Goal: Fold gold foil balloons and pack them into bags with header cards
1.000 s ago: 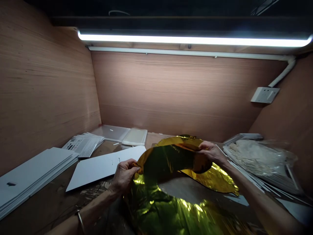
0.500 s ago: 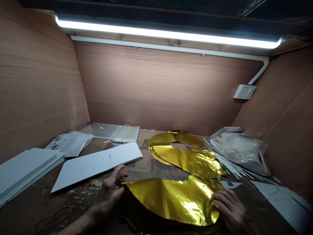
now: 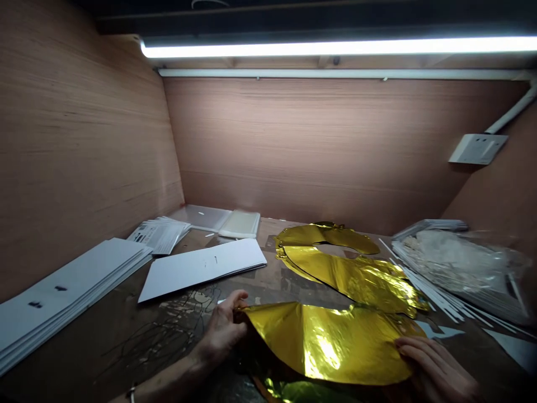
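Observation:
A gold foil balloon piece [image 3: 331, 341] lies folded flat on the wooden worktop [image 3: 126, 341] close to me. My left hand [image 3: 224, 330] pinches its left end between thumb and fingers. On its right end rests my right hand [image 3: 432, 369], fingers together and pressing the foil down. Behind it lies a small pile of more gold foil balloons [image 3: 352, 268], curved and flat.
A white card sheet [image 3: 201, 266] lies left of the gold pile, a stack of white boards [image 3: 62, 294] at far left, printed leaflets [image 3: 159, 235] and clear bags [image 3: 222, 221] at the back. White sticks and a plastic bag [image 3: 457, 263] sit right. Wood walls enclose the bench.
A second ago both hands held the gold foil up in the air. It has since come down onto the worktop, folded flat, with both hands at its ends.

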`<action>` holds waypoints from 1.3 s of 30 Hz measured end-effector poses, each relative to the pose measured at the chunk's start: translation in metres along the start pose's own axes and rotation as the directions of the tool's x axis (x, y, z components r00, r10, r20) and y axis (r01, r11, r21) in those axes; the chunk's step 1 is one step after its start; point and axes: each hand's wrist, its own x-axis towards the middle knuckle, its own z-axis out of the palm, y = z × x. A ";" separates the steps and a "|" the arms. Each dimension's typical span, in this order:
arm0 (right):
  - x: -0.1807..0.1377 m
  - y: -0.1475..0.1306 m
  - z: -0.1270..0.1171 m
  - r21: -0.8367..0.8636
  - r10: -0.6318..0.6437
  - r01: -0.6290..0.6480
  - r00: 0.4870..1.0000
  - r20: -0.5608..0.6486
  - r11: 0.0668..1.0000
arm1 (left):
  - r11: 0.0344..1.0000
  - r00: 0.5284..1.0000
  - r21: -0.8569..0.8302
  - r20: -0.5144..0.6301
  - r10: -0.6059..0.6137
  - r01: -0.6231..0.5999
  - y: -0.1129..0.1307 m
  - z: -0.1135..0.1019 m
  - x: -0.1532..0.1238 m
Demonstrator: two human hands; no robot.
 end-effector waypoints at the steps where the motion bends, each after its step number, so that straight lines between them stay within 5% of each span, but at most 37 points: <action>1: -0.002 0.003 0.002 0.014 0.004 -0.004 1.000 -0.008 1.000 | 0.999 1.000 0.031 0.007 0.028 -0.028 -0.001 0.000 -0.001; 5: -0.008 0.016 0.004 0.024 0.013 -0.012 0.999 -0.038 1.000 | 0.928 0.964 0.272 -0.006 0.264 -0.253 -0.006 -0.003 -0.005; 10: -0.007 0.010 -0.004 -0.015 -0.005 0.005 1.000 -0.004 1.000 | 0.554 0.760 0.578 0.190 0.622 -0.599 -0.011 -0.023 -0.002; 15: 0.008 -0.014 -0.012 -0.079 -0.116 0.119 0.992 0.049 0.990 | 0.226 0.593 0.672 0.385 0.707 -0.705 -0.022 -0.038 0.003; 18: 0.014 -0.022 -0.015 -0.131 -0.156 0.171 0.981 0.118 0.977 | 0.105 0.568 0.685 0.497 0.657 -0.721 -0.028 -0.046 0.005; 22: 0.015 -0.032 -0.014 -0.169 -0.189 0.219 0.966 0.178 0.961 | 0.109 0.611 0.740 0.452 0.650 -0.664 -0.020 -0.049 0.006; 25: 0.016 -0.039 -0.013 -0.156 -0.148 0.172 0.977 0.152 0.973 | 0.183 0.636 0.717 0.433 0.639 -0.673 -0.006 -0.031 0.003; 31: 0.017 -0.029 -0.028 -0.104 -0.184 0.211 0.957 0.225 0.972 | 0.354 0.644 0.553 0.727 0.237 -0.754 -0.004 0.014 -0.007; 36: 0.012 -0.003 -0.025 -0.255 0.031 -0.007 0.995 0.091 0.967 | 0.382 0.635 0.532 0.738 0.228 -0.755 -0.010 0.011 -0.009; 39: 0.014 -0.008 -0.015 -0.396 0.334 -0.262 0.935 0.122 0.880 | 0.381 0.643 0.543 0.737 0.210 -0.748 -0.009 0.011 -0.009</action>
